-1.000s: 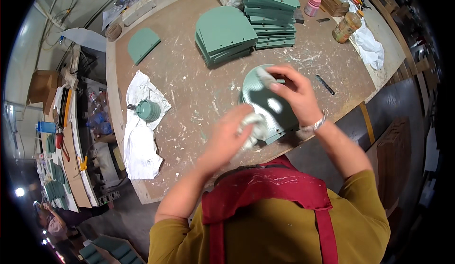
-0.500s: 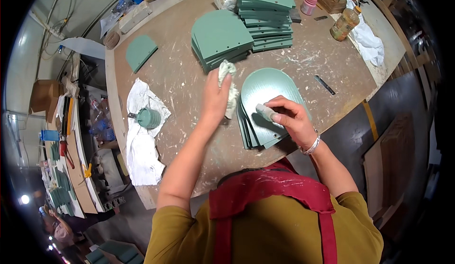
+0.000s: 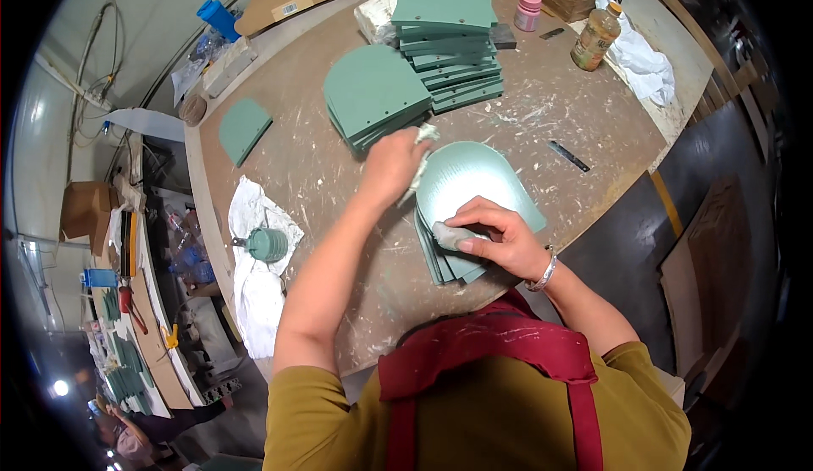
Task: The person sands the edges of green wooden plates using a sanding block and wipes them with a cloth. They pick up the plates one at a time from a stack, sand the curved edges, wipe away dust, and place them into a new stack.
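A small stack of green, round-topped panels [image 3: 474, 175] lies in front of me at the table's near edge, its top one glossy. My right hand [image 3: 506, 241] is closed on a small greyish-white wad [image 3: 453, 236] at the near part of that top panel. At the stack's left side, my left hand [image 3: 392, 166] grips a crumpled pale cloth [image 3: 421, 154], partly hidden by the fingers. Just beyond the left hand is another stack of green panels [image 3: 373, 90], with a taller stack [image 3: 445, 1] behind it.
A single green panel [image 3: 245, 131] lies at the far left. Below it, a green-smeared tin [image 3: 268, 245] sits on a white cloth [image 3: 257, 297]. A pink-lidded jar [image 3: 528, 11], an amber bottle [image 3: 596, 38] and a dark flat strip [image 3: 568, 156] are on the right.
The whole view has shifted a little. My right hand and the wad have moved nearer to me over the top panel. My left hand, still gripping the cloth, covers more of it.
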A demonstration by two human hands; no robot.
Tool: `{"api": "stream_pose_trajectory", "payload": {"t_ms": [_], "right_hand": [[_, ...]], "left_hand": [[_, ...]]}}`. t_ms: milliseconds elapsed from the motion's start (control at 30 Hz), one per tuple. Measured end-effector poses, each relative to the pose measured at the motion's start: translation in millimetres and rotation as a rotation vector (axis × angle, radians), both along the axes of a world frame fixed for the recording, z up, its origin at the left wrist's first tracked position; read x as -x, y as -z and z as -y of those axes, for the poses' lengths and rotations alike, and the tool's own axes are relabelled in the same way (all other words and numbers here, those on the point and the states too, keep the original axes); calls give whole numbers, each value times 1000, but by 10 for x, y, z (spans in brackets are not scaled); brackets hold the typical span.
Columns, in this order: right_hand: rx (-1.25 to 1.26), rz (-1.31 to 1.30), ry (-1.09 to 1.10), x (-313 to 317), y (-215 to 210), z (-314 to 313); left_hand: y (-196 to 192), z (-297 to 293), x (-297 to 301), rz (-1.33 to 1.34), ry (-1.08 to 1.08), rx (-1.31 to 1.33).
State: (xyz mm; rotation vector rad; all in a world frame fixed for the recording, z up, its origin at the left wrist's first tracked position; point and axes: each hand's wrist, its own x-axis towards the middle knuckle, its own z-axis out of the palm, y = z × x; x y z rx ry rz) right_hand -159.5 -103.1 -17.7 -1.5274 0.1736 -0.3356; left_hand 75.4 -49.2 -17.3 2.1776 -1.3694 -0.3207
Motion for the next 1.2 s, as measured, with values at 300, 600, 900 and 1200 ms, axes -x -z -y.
{"api": "stream_pose_trajectory", "payload": {"t_ms": [300,600,900,1200], "right_hand": [[83,-20,6,16,-58,-9],[107,40,35,30,-21,6],[121,86,16,51,71,-59],[169,89,51,41,59,-84]], "left_hand": [[34,245,105,136,79,7],[-39,611,253,327,193,228],[-45,758,9,231,178,-55],[-221,889,249,135,335,-146]]}}
